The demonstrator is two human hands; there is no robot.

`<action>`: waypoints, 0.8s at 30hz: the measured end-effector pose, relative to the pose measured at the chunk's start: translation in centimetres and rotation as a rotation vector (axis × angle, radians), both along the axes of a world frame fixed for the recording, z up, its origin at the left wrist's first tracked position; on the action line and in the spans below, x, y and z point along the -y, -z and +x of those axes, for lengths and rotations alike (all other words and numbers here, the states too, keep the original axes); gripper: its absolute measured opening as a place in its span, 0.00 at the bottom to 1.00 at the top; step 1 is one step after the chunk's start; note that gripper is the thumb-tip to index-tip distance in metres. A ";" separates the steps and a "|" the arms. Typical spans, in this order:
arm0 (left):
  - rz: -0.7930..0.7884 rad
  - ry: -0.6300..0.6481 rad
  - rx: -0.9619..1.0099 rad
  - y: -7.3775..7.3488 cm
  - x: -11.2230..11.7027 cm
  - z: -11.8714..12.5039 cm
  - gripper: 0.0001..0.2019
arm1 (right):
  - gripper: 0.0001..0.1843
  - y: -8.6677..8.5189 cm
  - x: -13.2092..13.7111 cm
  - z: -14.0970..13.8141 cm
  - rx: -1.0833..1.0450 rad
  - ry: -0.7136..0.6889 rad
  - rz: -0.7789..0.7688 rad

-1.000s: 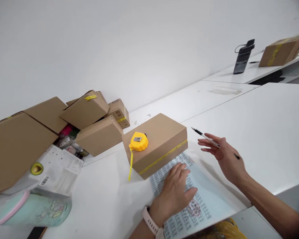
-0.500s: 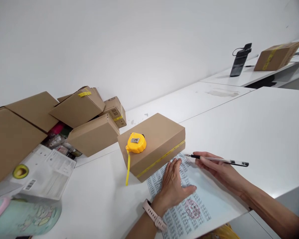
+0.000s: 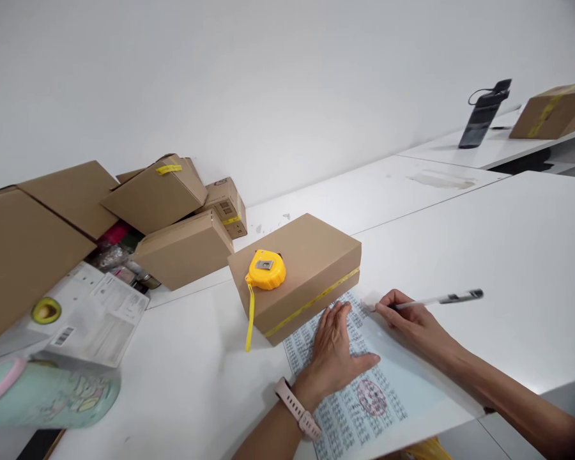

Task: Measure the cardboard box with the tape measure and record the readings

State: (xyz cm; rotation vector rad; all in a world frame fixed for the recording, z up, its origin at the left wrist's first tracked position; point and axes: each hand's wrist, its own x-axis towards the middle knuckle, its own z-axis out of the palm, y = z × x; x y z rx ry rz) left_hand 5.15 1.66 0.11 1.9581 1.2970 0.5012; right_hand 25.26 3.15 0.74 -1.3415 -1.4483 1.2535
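Note:
A printed sheet point(image 3: 393, 390) with rows of small text and a red stamp lies on the white table point(image 3: 483, 243) in front of me. My left hand point(image 3: 333, 354) rests flat on it, fingers stretched toward a brown cardboard box point(image 3: 306, 255). A yellow tape measure point(image 3: 266, 269) sits on the box's top, its tape hanging over the front edge. My right hand point(image 3: 409, 319) grips a pen point(image 3: 441, 298) with the tip down at the sheet's upper corner, right beside the box.
Several cardboard boxes point(image 3: 167, 191) are piled at the back left against the wall, over white packets point(image 3: 84, 313). A mint-green bottle point(image 3: 48, 396) lies at the near left. Far right, a black device point(image 3: 483, 115) and another box point(image 3: 553, 110) stand on another table.
My right hand swung the pen from raised and pointing away down to the sheet's corner. My left hand slid slightly up the sheet toward the box.

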 end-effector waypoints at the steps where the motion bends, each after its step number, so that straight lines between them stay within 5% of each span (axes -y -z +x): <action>1: 0.003 0.003 -0.002 0.0 0.0 0.0 0.48 | 0.21 0.0 -0.1 -0.1 0.030 0.003 0.018; 11: 0.048 -0.029 0.112 -0.5 0.2 -0.2 0.36 | 0.20 1.0 -1.1 -0.8 0.046 -0.017 0.089; 24: 0.010 -0.034 0.158 -0.5 0.0 -0.2 0.37 | 0.21 1.4 -1.9 -0.4 0.079 -0.014 0.077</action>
